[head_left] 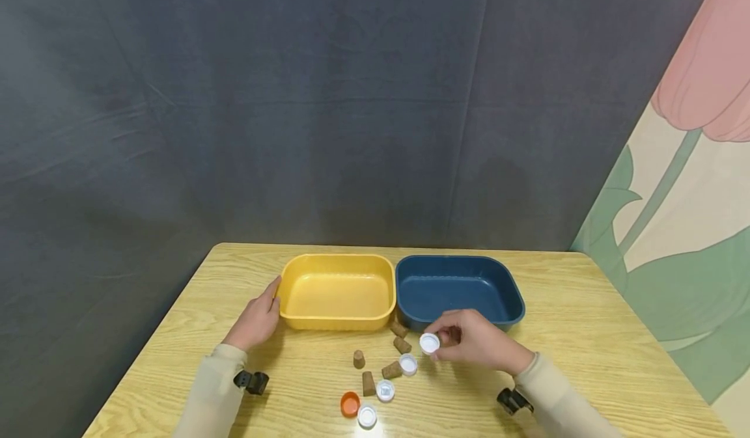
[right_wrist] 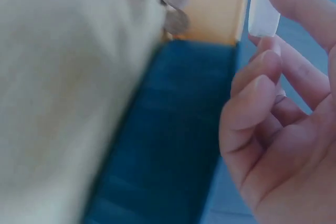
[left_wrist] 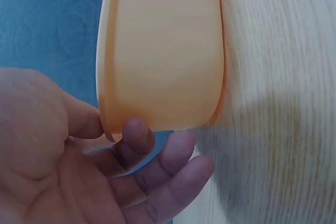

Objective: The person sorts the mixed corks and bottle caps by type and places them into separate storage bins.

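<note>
My left hand [head_left: 258, 319] is at the left end of a yellow plastic tub [head_left: 336, 324]. In the left wrist view its thumb and index finger pinch the tub's rim [left_wrist: 102, 77], the other fingers curving below. My right hand [head_left: 477, 340] holds a white bottle cap [head_left: 430, 343] between thumb and fingertips, hollow side facing the head camera, just in front of a dark blue tub [head_left: 459, 262]. The right wrist view shows this white cap [right_wrist: 264, 11] edge-on at the fingertips. Both tubs look bare inside.
Several corks lie in front of the tubs, among them an upright cork [head_left: 359, 359] and a cork [head_left: 398, 328] near the yellow tub's corner. Three white caps, one a white cap [head_left: 408, 364], and an orange cap [head_left: 350, 404] lie nearer. A dark curtain [head_left: 351, 132] hangs behind the table.
</note>
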Tool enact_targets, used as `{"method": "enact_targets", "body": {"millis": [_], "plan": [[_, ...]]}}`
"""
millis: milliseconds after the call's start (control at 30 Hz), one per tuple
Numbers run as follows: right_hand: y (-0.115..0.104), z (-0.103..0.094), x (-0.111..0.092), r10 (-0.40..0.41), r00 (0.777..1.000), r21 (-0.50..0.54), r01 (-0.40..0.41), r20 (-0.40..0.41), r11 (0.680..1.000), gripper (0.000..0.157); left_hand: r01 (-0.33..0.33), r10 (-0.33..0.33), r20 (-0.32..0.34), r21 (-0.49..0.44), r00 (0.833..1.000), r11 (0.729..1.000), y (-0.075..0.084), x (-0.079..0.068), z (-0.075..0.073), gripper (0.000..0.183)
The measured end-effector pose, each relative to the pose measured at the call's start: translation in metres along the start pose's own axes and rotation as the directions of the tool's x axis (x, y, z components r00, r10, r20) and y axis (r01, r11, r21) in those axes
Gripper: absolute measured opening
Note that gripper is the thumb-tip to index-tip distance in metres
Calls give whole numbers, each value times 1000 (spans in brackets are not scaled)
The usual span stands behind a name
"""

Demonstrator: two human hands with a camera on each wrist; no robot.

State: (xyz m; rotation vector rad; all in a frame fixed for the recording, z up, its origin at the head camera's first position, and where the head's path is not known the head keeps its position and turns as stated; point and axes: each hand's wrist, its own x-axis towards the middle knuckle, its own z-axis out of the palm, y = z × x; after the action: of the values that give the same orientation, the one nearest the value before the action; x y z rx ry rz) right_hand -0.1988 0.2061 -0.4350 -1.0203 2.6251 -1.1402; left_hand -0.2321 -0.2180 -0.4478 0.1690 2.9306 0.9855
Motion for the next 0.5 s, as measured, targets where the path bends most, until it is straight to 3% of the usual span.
{"method": "enact_targets", "body": {"millis": [200, 500], "plan": [[-2, -25, 10, 55, 996, -65, -60, -71, 996, 17, -23, 23, 8, -5, 1000, 1000, 0, 0, -1, 54], [-2, -56, 33, 78, 994, -168, -90, -80, 982, 22, -16, 16, 25, 4, 1000, 1000, 2, -1, -3, 55]]}}
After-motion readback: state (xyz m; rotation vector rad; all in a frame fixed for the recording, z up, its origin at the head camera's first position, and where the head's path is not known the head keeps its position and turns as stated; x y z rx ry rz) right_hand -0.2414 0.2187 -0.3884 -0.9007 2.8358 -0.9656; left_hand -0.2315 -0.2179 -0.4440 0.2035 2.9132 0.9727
